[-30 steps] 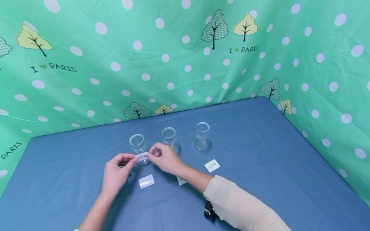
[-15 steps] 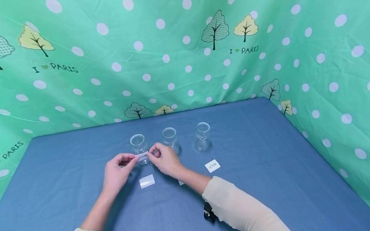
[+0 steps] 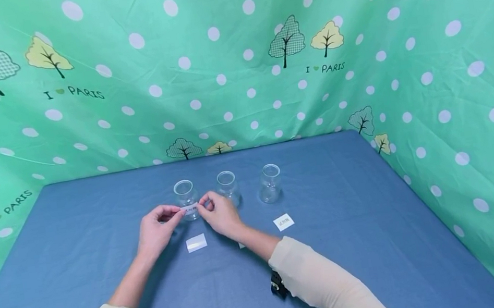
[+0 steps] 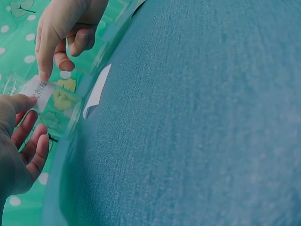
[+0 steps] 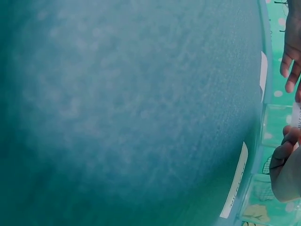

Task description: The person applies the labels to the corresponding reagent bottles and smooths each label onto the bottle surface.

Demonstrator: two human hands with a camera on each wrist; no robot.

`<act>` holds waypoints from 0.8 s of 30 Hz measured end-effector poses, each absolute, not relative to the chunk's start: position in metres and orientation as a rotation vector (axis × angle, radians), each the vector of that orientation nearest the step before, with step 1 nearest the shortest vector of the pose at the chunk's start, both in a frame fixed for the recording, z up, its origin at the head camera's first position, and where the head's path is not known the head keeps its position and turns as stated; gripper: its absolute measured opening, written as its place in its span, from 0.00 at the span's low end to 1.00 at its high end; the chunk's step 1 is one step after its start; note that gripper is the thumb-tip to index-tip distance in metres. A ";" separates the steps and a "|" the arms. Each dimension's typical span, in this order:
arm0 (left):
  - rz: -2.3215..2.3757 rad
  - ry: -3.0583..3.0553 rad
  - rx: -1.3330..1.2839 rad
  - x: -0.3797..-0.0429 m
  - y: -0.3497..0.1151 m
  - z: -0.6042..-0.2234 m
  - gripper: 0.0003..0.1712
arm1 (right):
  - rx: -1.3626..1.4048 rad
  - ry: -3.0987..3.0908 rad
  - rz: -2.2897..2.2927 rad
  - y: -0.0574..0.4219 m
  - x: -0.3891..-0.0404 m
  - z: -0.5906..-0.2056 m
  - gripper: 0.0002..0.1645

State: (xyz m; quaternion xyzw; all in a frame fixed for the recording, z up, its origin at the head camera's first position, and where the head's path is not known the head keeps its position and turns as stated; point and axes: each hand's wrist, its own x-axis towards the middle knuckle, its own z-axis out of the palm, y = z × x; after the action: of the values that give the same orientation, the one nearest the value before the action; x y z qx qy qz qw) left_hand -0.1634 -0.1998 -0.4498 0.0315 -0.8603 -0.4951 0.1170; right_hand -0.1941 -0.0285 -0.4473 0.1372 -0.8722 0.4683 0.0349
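Observation:
A small white label (image 3: 191,209) with dark writing lies across the front of the leftmost glass jar (image 3: 184,188). My left hand (image 3: 155,231) pinches the label's left end between thumb and index finger. At its right end, my right hand (image 3: 223,215) holds the edge with thumb and index fingertips. In the left wrist view, the label (image 4: 43,93) overlaps the jar's side, with the left thumb on one end and the right index fingertip at the other. That view also shows the left hand's other fingers loosely bent below the jar.
A middle jar (image 3: 226,179) and a right jar (image 3: 271,188) stand in line with the first. A white slip (image 3: 196,243) lies before the left jar, a written label (image 3: 283,222) before the right one. Another slip (image 3: 241,245) is mostly hidden under the right forearm.
Both hands stay at the label on the left jar. Only a slight shift of the camera and of the right forearm shows.

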 end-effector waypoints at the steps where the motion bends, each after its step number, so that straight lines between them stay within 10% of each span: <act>1: -1.450 -2.515 0.095 -0.164 -0.200 -0.450 0.14 | 0.422 -2.677 1.446 -0.029 -0.194 -0.448 0.07; 24: -1.499 -2.561 0.092 -0.167 -0.207 -0.454 0.26 | 0.328 -2.746 1.416 -0.031 -0.193 -0.453 0.19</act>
State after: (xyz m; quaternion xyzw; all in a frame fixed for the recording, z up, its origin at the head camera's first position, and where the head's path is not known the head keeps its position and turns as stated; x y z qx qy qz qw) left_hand -0.1674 -0.2072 -0.4538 0.0308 -0.8594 -0.5030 0.0862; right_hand -0.1925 -0.0309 -0.4526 0.1054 -0.8837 0.4557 0.0173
